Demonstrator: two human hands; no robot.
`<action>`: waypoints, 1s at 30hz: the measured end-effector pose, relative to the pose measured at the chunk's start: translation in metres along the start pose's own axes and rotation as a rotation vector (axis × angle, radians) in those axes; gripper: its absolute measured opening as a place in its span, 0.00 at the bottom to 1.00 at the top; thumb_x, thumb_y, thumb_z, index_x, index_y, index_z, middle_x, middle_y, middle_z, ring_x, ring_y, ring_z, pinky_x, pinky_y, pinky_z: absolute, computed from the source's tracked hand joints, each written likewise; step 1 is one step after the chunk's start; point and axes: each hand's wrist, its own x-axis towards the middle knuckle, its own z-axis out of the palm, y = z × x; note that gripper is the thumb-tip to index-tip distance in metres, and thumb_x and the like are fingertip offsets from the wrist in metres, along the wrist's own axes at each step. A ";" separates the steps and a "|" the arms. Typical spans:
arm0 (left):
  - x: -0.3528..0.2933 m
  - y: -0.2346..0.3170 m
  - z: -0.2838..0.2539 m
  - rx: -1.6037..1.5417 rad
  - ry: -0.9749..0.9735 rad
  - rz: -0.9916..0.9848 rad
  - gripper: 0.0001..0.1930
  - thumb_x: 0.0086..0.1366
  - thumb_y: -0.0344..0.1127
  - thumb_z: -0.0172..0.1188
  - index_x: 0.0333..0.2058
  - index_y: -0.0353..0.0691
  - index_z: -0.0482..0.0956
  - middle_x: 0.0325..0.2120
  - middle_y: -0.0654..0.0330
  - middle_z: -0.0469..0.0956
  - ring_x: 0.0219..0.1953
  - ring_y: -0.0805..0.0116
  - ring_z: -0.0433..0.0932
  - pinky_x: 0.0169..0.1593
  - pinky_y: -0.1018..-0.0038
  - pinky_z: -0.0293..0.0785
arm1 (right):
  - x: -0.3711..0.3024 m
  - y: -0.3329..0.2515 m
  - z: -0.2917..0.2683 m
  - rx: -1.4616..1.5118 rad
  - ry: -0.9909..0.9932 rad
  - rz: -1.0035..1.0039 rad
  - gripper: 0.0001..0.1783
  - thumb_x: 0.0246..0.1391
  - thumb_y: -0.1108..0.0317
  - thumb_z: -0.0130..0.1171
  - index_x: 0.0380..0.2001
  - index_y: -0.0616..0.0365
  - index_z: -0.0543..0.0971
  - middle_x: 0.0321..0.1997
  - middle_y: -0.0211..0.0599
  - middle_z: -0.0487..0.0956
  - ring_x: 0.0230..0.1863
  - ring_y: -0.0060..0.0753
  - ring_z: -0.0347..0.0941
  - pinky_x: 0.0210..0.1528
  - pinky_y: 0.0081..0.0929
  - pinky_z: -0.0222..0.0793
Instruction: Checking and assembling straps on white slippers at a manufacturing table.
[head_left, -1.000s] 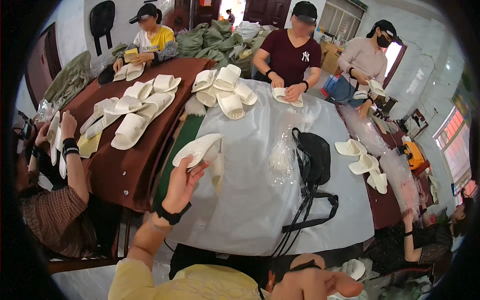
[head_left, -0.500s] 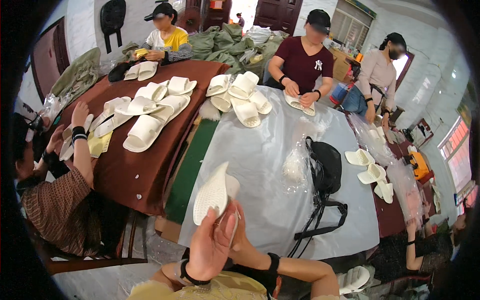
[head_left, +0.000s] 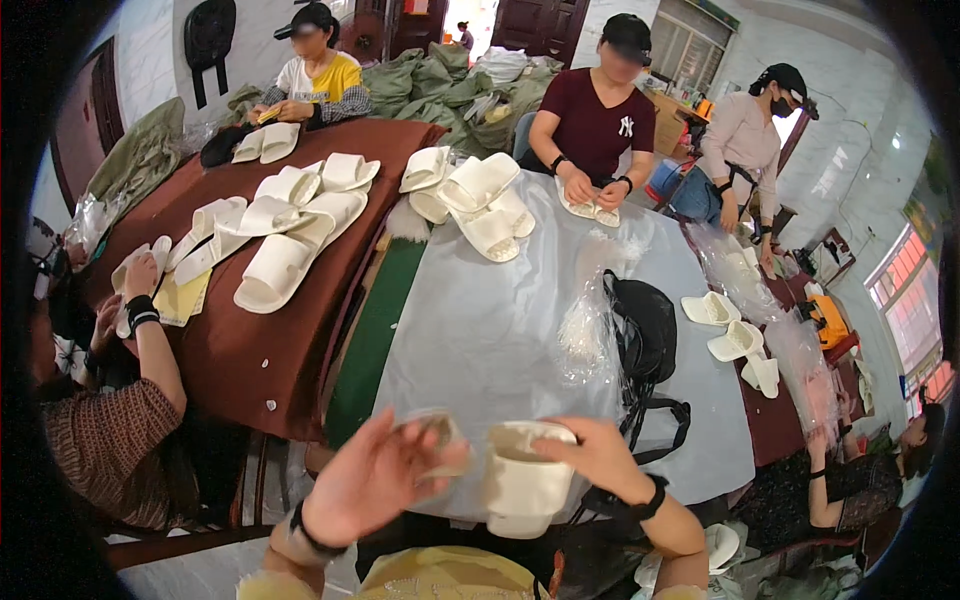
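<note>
In my right hand [head_left: 600,455] is a white slide slipper [head_left: 525,490], gripped at its upper rim with the thumb inside the opening. It hangs upright over the near edge of the grey-covered table [head_left: 480,340], its broad strap facing me. Beside it, my left hand [head_left: 385,480] is partly smeared by motion, its fingers around a second white slipper [head_left: 448,450]. That slipper is also blurred, and its far side is hidden.
White slippers [head_left: 480,205] lie heaped at the table's far side, where a co-worker handles a pair. Clear plastic bags [head_left: 590,330] and a black bag [head_left: 640,330] lie to the right. On the left, a brown-covered table [head_left: 210,350] bears more slippers; several co-workers sit or stand around.
The two slippers held together before are now apart, one in each hand. My right hand has moved right and turned its slipper upright; my left hand is lower and further left.
</note>
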 end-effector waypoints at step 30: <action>0.026 -0.086 -0.094 1.934 0.435 0.633 0.26 0.55 0.31 0.59 0.51 0.30 0.63 0.51 0.44 0.64 0.54 0.49 0.63 0.56 0.66 0.59 | -0.038 0.153 -0.080 -0.404 0.624 0.088 0.08 0.47 0.64 0.57 0.27 0.58 0.77 0.27 0.40 0.75 0.27 0.39 0.72 0.29 0.31 0.66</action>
